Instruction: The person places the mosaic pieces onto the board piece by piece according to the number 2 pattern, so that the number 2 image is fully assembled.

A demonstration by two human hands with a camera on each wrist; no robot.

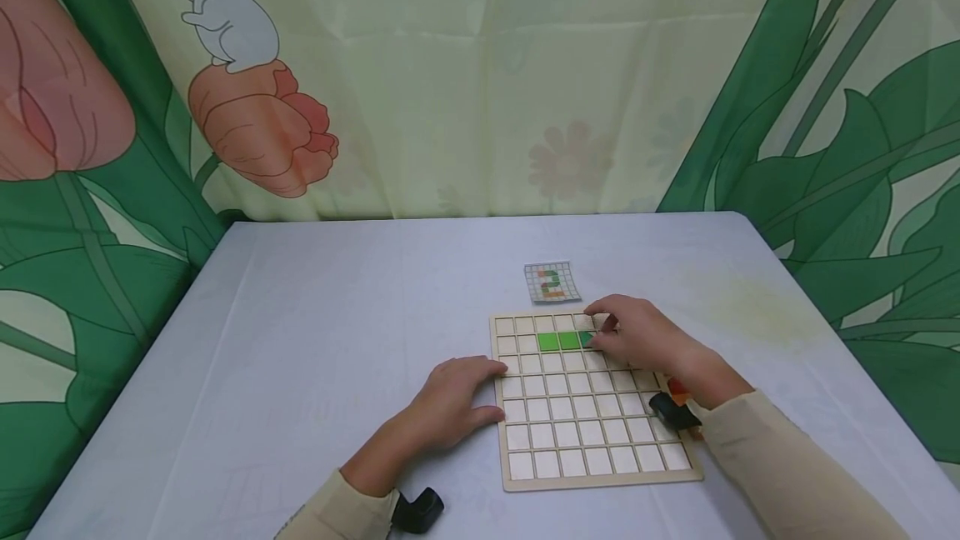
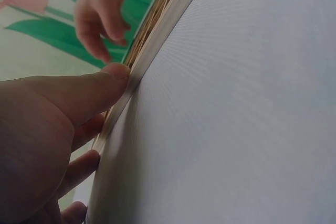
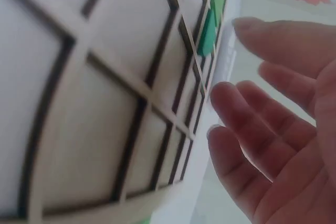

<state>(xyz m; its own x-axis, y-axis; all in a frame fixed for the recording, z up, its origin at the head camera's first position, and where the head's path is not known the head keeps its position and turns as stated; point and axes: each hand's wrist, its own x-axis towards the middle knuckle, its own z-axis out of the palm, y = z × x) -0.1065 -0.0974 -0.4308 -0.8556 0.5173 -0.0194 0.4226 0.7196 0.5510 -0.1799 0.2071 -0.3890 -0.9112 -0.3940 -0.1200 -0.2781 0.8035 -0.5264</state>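
Observation:
A wooden grid board (image 1: pixel 597 483) with square cells lies on the table. Two light green tiles (image 1: pixel 558 342) and a darker green tile (image 1: pixel 586 339) sit side by side in its second row from the back. My right hand (image 1: pixel 645 336) is over the board's back right part, fingertips at the darker tile. In the right wrist view its thumb and fingers (image 3: pixel 239 103) are spread, with nothing between them. At the board's left edge, my left hand (image 1: pixel 453 402) rests its thumb and fingers against the wooden frame (image 2: pixel 152 43).
Behind the board lies a small card (image 1: pixel 552 282) printed with a grid and coloured squares. Red and orange pieces (image 1: pixel 677 390) show partly beneath my right wrist. A black wrist device (image 1: pixel 417 512) is by the left sleeve. A patterned curtain (image 1: pixel 450 107) hangs behind the table.

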